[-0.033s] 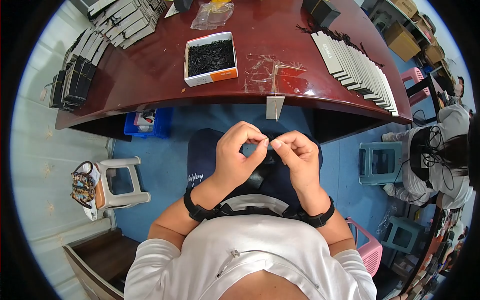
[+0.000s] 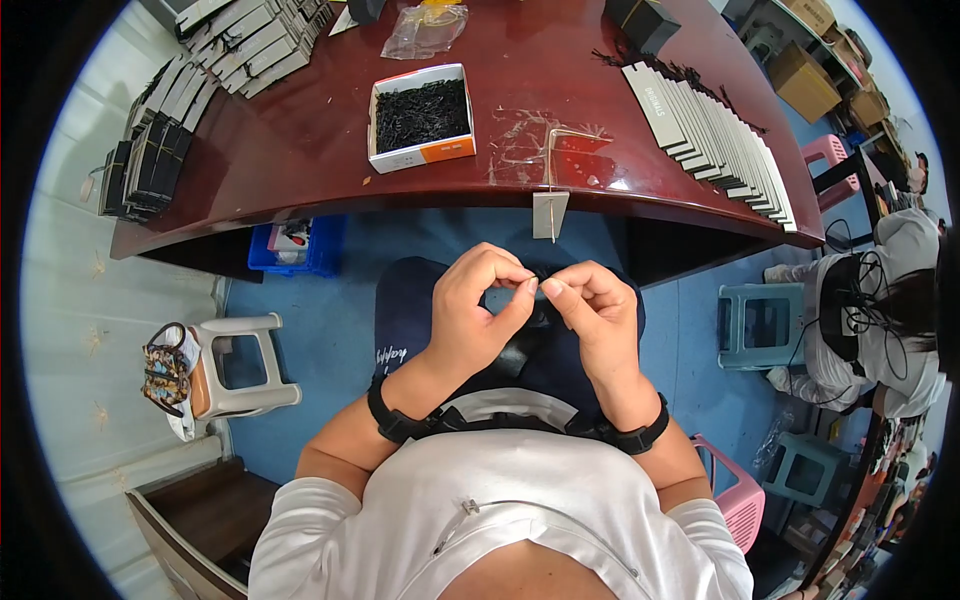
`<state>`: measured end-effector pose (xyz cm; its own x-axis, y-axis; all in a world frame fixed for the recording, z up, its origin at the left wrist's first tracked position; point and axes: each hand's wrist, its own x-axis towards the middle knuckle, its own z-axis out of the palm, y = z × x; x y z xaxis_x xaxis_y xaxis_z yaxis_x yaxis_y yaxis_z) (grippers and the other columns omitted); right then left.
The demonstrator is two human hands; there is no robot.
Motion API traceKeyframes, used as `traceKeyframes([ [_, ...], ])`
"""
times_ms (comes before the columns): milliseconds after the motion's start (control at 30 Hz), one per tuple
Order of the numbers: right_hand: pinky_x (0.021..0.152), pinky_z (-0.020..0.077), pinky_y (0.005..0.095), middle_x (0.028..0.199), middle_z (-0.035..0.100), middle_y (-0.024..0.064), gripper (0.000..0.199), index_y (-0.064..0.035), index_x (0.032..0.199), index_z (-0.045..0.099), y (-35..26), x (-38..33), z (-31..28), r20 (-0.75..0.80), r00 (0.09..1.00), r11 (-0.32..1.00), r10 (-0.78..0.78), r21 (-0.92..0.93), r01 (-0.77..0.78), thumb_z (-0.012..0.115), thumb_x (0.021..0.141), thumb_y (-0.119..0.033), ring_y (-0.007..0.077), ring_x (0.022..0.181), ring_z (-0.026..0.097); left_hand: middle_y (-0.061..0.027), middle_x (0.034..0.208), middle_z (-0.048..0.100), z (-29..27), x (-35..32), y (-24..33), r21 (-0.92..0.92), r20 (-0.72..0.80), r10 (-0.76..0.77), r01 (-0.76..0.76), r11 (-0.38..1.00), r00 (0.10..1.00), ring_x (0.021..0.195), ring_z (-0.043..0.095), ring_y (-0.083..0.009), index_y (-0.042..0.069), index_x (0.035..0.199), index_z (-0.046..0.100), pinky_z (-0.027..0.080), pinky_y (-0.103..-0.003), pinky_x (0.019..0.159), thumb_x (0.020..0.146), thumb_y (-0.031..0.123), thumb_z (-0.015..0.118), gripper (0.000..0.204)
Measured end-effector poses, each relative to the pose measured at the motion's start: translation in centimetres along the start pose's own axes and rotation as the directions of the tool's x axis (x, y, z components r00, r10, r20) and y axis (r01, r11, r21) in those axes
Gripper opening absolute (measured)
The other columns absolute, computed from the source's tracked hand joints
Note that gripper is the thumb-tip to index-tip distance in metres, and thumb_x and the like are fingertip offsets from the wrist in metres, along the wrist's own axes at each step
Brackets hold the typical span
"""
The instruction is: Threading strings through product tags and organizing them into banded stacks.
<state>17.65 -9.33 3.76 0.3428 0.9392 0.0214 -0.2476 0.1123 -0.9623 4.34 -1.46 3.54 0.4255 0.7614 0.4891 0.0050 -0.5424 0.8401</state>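
Observation:
Over my lap, my left hand (image 2: 482, 305) and my right hand (image 2: 597, 318) meet fingertip to fingertip. Thumb and forefinger are pinched together on each. A bit of something dark shows at the fingertips, too small to name. Just beyond them, a grey-white tag (image 2: 550, 215) hangs at the table's front edge from a thin bent wire (image 2: 550, 160) taped to the top. An open white-and-orange box (image 2: 425, 156) on the table holds a heap of small black pieces (image 2: 422, 112). To the right lies a fanned row of grey-white tags (image 2: 705, 135) with black cords at their far ends.
The dark red table (image 2: 300, 130) curves across in front of me. Bundled tags (image 2: 255, 45) and black stacks (image 2: 155, 160) sit at its left. A plastic bag (image 2: 425, 32) lies farther back. Stools (image 2: 245, 365) stand on both sides; a person (image 2: 880, 310) sits at right.

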Motion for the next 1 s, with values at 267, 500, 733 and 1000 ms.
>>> traceKeyframes([
  [267, 0.053, 0.0282, 0.0176, 0.064, 0.049, -0.0089, 0.007, -0.0020, 0.084, 0.064, 0.51, -0.12, -0.09, -0.006, 0.999, 0.999, -0.035, -0.034, 0.035, 0.067, 0.087, -0.007, -0.0004, 0.059, 0.037, -0.0075, 0.080, 0.060, -0.37, -0.19, -0.18, 0.018, 0.022, 0.023, -0.023, 1.000, 0.999, 0.069, 0.056, -0.0143, 0.002, 0.083, 0.058, 0.045, -0.025, 0.063, 0.077, -0.002, 0.067, 0.011],
  [500, 0.052, 0.0269, 0.0172, 0.061, 0.046, -0.0099, 0.006, -0.0013, 0.087, 0.066, 0.65, -0.08, 0.02, -0.054, 0.997, 0.994, -0.059, -0.094, 0.054, 0.068, 0.086, -0.007, -0.0011, 0.056, 0.034, -0.0075, 0.079, 0.060, -0.32, -0.34, -0.40, 0.013, 0.034, 0.028, -0.028, 1.000, 0.999, 0.068, 0.056, -0.0141, 0.002, 0.083, 0.058, 0.045, -0.024, 0.063, 0.078, -0.002, 0.067, 0.011],
  [733, 0.051, 0.0266, 0.0172, 0.061, 0.045, -0.0098, 0.006, -0.0018, 0.083, 0.065, 0.80, -0.13, -0.10, -0.052, 0.995, 0.991, -0.088, -0.105, 0.082, 0.068, 0.086, -0.006, -0.0013, 0.056, 0.033, -0.0080, 0.079, 0.060, -0.21, -0.37, -0.36, 0.031, 0.036, 0.041, -0.043, 0.999, 0.998, 0.068, 0.057, -0.0140, 0.002, 0.083, 0.058, 0.046, -0.024, 0.063, 0.077, -0.003, 0.067, 0.011],
  [1000, 0.052, 0.0274, 0.0173, 0.062, 0.047, -0.0090, 0.006, -0.0018, 0.082, 0.064, 0.96, -0.18, -0.07, -0.041, 0.996, 0.993, -0.083, -0.086, 0.079, 0.068, 0.086, -0.005, -0.0010, 0.056, 0.035, -0.0083, 0.080, 0.061, -0.23, -0.44, -0.48, 0.081, 0.039, 0.073, -0.076, 0.994, 0.997, 0.070, 0.060, -0.0149, 0.002, 0.083, 0.059, 0.047, -0.024, 0.063, 0.076, -0.004, 0.068, 0.012],
])
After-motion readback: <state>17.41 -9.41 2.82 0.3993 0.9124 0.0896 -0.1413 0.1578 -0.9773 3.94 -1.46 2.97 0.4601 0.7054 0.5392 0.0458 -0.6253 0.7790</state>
